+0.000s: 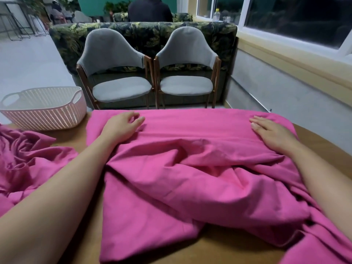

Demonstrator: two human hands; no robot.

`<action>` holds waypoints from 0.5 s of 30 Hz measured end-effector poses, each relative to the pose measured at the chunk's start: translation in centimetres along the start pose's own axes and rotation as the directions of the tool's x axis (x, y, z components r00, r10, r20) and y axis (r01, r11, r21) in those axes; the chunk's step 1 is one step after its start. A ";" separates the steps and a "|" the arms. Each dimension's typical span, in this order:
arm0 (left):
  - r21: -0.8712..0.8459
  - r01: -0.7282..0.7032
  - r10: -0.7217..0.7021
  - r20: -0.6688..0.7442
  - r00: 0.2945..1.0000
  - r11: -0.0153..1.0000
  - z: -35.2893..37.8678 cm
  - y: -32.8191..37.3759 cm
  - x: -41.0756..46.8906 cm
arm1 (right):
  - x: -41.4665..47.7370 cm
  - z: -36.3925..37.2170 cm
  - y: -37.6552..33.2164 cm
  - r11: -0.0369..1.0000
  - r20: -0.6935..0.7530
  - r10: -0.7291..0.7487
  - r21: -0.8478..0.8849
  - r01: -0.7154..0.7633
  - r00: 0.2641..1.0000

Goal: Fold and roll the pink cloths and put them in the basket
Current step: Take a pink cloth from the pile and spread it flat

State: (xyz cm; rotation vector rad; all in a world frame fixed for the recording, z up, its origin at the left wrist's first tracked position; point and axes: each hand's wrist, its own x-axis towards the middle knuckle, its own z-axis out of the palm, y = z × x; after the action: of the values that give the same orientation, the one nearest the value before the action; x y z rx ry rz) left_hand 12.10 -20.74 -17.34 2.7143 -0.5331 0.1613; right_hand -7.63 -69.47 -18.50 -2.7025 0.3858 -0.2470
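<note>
Pink cloth (190,187) is lying rumpled across the surface (228,246). Second cloth (28,161) is bunching up at left. Left grip (123,126) is resting loosely curled on the far fold, and right grip (272,134) is pressing flat with fingers straight. Basket (43,113) is sitting far left.

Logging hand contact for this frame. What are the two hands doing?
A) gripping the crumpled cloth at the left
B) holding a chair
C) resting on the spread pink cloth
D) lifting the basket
C: the left hand and the right hand both lie on the far part of the spread pink cloth; the basket stands apart at the far left.
</note>
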 end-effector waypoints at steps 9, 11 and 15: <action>-0.142 -0.176 0.100 -0.429 0.898 0.974 -2.1 0.8 -3.6 | -3.0 -1.7 -2.0 0.985 -0.202 0.011 0.170 0.025 0.979; -0.137 -0.194 0.112 -0.458 0.882 0.971 -2.9 1.7 -5.3 | -4.0 -2.0 -3.1 0.985 -0.151 -0.021 0.167 0.047 0.988; -0.134 -0.273 0.191 -0.434 0.881 0.953 -3.7 4.5 -8.1 | -7.3 -2.0 -5.8 0.984 -0.049 -0.088 0.154 0.095 0.995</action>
State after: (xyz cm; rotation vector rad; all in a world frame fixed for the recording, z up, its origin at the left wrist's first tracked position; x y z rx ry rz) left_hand 2.72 -20.48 -13.90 2.3220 -0.7004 0.6998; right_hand -13.63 -62.87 -15.11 -2.5674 0.2433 -0.3456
